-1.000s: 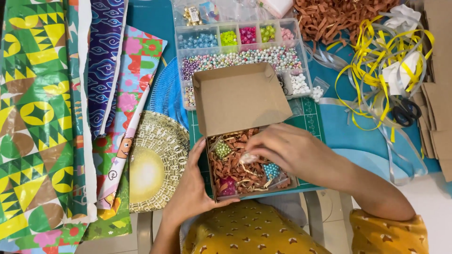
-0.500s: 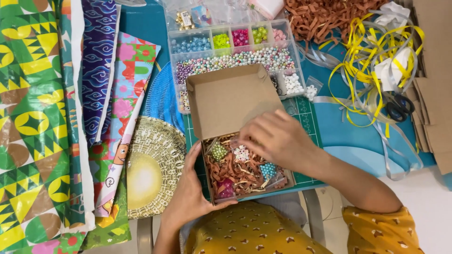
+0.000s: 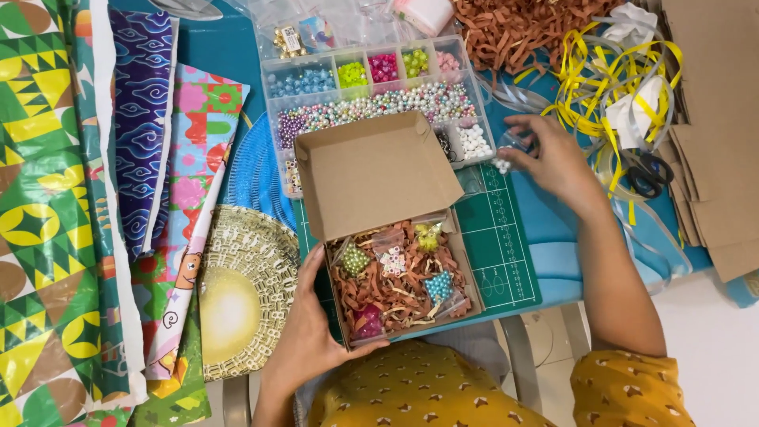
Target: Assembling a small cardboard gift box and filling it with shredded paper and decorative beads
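Teal tabletop (image 3: pixel 237 55) crowded with craft supplies: patterned wrapping papers (image 3: pixel 71 198) at left. Left hand (image 3: pixel 312 328), fingers together, steadies an open brown cardboard box (image 3: pixel 379 198) of paper shreds and bead packets. Right hand (image 3: pixel 557 162), fingers loosely curled, touches a small clear bag of white beads (image 3: pixel 506 158) beside the clear plastic bead organizer (image 3: pixel 371 91).

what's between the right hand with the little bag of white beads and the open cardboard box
Nothing visible blocks it. The right hand touches a small bag of white beads beside the bead organizer; only bare green cutting mat lies between it and the cardboard box.
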